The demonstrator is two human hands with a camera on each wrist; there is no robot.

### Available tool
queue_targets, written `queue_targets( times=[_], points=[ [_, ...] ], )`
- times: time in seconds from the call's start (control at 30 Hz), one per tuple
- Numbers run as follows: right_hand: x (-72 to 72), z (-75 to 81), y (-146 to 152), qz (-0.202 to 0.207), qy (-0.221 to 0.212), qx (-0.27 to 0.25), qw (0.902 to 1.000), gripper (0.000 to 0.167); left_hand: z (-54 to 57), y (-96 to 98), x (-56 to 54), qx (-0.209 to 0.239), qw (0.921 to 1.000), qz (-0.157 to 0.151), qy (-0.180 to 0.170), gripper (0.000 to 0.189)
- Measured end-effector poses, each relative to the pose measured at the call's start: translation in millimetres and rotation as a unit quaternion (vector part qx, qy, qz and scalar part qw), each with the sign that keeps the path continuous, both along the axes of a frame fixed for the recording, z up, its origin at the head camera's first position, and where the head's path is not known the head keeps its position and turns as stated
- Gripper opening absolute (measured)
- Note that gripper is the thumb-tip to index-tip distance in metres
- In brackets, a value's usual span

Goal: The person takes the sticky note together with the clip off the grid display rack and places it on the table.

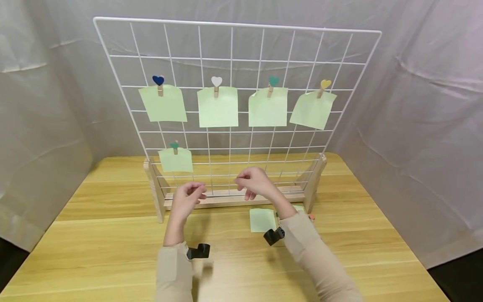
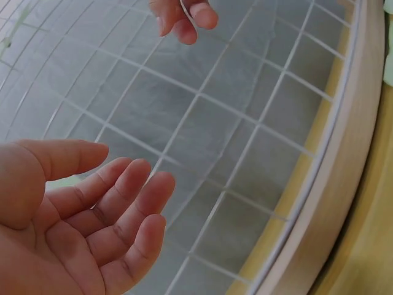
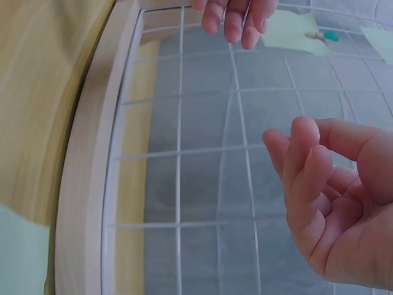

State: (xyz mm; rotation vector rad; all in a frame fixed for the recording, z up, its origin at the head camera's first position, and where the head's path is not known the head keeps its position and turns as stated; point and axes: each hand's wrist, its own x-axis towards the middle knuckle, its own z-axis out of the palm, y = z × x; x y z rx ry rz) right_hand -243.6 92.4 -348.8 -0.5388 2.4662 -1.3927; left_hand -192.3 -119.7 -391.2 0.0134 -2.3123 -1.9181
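Observation:
My left hand (image 1: pixel 185 202) is raised in front of the lower part of a white wire grid (image 1: pixel 231 61), its fingers loosely bent and holding nothing. Level with it and to the right, my right hand (image 1: pixel 257 183) also has relaxed, bent fingers with nothing between them. A gap separates the two hands. Green paper notes hang on the grid from heart-topped clips: a row near the top, including one (image 1: pixel 218 111) under a white heart clip (image 1: pixel 216 82). A single lower note (image 1: pixel 176 160), with a green heart clip (image 1: pixel 174 145), hangs above and left of my left hand.
A wooden stand (image 1: pixel 241 201) holds the grid upright on the wood-grain table (image 1: pixel 113 251). Below my right wrist a loose green note (image 1: pixel 262 220) lies on the table. Another note (image 1: pixel 299 208) and an orange clip (image 1: pixel 311 217) are partly behind the right sleeve.

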Motion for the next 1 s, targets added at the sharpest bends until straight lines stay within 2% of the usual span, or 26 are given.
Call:
queue_targets(
  times=[0.13, 0.43, 0.67, 1.0],
  points=[
    [0.0, 7.8, -10.3, 0.008, 0.004, -0.009, 0.9999, 0.023, 4.7, -7.4, 1.3, 0.0, 1.0, 0.005, 0.004, 0.022],
    [-1.1, 17.3, -29.0, 0.028, 0.048, -0.01, 0.9984, 0.017, 10.6, -16.1, 4.8, 0.005, 0.9995, 0.024, 0.022, 0.022],
    [1.9, 26.0, -42.9, 0.045, 0.054, 0.005, 0.9975, 0.02, 20.2, -24.0, 7.4, -0.002, 0.9982, 0.049, 0.034, 0.023],
    [3.6, 41.5, -62.7, 0.053, 0.099, -0.005, 0.9937, 0.02, 34.4, -35.2, 10.7, -0.014, 0.9943, 0.086, 0.061, 0.024]
  ],
)
